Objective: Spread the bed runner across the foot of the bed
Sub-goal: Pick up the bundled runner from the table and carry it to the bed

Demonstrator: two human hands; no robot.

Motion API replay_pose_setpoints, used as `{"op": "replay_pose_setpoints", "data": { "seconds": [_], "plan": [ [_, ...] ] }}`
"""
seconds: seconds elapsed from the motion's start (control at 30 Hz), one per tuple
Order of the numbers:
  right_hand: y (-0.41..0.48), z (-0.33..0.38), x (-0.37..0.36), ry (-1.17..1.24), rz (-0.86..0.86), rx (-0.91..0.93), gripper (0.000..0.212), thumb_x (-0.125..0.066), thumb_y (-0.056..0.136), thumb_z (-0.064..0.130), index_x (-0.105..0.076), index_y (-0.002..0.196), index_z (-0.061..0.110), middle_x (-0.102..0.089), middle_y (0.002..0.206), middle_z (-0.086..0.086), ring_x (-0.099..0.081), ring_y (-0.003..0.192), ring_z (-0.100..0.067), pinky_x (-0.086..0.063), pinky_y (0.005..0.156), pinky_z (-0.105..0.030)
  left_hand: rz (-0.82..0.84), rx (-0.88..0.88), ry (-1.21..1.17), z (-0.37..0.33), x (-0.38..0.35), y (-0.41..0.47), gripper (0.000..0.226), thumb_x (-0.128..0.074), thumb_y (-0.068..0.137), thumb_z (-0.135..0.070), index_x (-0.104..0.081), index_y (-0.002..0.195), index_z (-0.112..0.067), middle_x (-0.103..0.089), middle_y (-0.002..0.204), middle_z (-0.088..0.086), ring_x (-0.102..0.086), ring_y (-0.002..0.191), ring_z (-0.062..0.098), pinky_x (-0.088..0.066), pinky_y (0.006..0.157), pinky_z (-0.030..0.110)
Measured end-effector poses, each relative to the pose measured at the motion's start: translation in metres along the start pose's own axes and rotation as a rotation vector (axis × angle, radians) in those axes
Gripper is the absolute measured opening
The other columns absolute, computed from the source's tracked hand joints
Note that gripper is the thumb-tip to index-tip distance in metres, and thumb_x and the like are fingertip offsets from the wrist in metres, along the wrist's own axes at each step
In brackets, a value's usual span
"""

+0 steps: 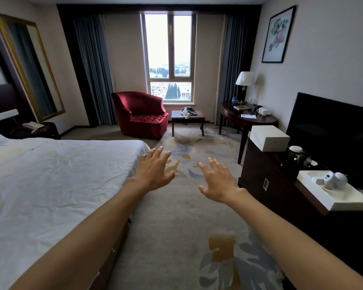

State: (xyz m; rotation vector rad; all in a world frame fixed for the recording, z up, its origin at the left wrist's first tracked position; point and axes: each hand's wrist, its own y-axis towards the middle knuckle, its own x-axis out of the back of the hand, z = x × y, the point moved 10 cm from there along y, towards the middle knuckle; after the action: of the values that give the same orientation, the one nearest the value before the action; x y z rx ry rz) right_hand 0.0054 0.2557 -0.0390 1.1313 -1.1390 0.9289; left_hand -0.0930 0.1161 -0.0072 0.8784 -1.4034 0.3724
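The bed [61,185] fills my view from seven to nine o'clock. It is covered in a creased white sheet, with a pillow at the far left edge. Its foot runs along the side nearest my hands. I cannot tell where the bed runner is.

My left hand [155,170] is stretched out just left of centre, palm down, above the corner of the bed's foot. Its fingers are straight and spread, and it holds nothing. My right hand [219,181] is just right of centre, above the patterned carpet [176,227]. It too is palm down, with its fingers spread and nothing in them. The two hands are apart, and both bare forearms reach in from the bottom of the view.

At twelve o'clock a tall window [169,57] stands between dark curtains. Below it, toward eleven, is a red armchair [143,114]. Just beside the armchair is a small dark table [197,116] with a crumpled grey cloth [188,111] on it.

At two o'clock a round desk [247,120] carries a lamp [244,80]. At three o'clock a dark cabinet [266,170] holds a white box [269,138], with a black television [331,126] behind it. At ten o'clock a gold-framed mirror [29,65] leans against the wall.
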Motion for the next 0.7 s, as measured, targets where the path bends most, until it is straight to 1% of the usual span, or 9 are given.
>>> {"op": "replay_pose_setpoints", "data": {
  "seconds": [0.13,0.3,0.5,0.63,0.7],
  "plan": [
    [0.026,-0.014,-0.020,0.016,0.030,-0.018,0.081,-0.058,0.087,0.044,-0.014,0.151,0.019,-0.010,0.157,-0.017,-0.008,0.145,-0.033,-0.012,0.117,-0.043,0.007,0.007,-0.003,0.003,-0.014,0.025,0.074,-0.051,0.086,-0.051,-0.022,0.148,-0.023,-0.018,0.156,0.009,-0.017,0.142,0.028,-0.019,0.112,0.044],
    [0.076,-0.026,-0.055,0.021,0.074,-0.042,0.081,-0.057,0.088,0.044,-0.013,0.151,0.019,-0.008,0.157,-0.017,-0.006,0.145,-0.033,-0.010,0.117,-0.043,0.023,-0.001,-0.003,0.026,-0.039,0.071,0.075,-0.051,0.087,-0.050,-0.021,0.149,-0.022,-0.017,0.157,0.008,-0.016,0.143,0.028,-0.018,0.113,0.044],
    [0.169,-0.043,-0.077,0.009,0.081,-0.063,0.080,-0.058,0.088,0.042,-0.014,0.151,0.018,-0.009,0.157,-0.018,-0.006,0.145,-0.033,-0.009,0.117,-0.042,0.014,-0.015,-0.003,0.070,-0.067,0.161,0.074,-0.051,0.086,-0.051,-0.023,0.148,-0.022,-0.019,0.156,0.009,-0.017,0.142,0.028,-0.018,0.112,0.043],
    [0.235,-0.057,-0.077,0.004,0.067,-0.086,0.077,-0.058,0.088,0.042,-0.019,0.149,0.018,-0.012,0.156,-0.018,-0.009,0.145,-0.033,-0.012,0.117,-0.043,0.053,-0.025,-0.016,0.095,-0.089,0.220,0.075,-0.050,0.086,-0.050,-0.020,0.149,-0.022,-0.017,0.157,0.009,-0.016,0.143,0.028,-0.018,0.113,0.044],
    [0.270,-0.068,-0.076,0.006,0.052,-0.102,0.078,-0.057,0.088,0.042,-0.017,0.150,0.018,-0.012,0.156,-0.019,-0.010,0.144,-0.033,-0.014,0.117,-0.043,0.054,-0.035,-0.026,0.105,-0.101,0.252,0.074,-0.049,0.087,-0.050,-0.020,0.149,-0.022,-0.018,0.157,0.009,-0.016,0.143,0.028,-0.018,0.114,0.045]
  ]
}}
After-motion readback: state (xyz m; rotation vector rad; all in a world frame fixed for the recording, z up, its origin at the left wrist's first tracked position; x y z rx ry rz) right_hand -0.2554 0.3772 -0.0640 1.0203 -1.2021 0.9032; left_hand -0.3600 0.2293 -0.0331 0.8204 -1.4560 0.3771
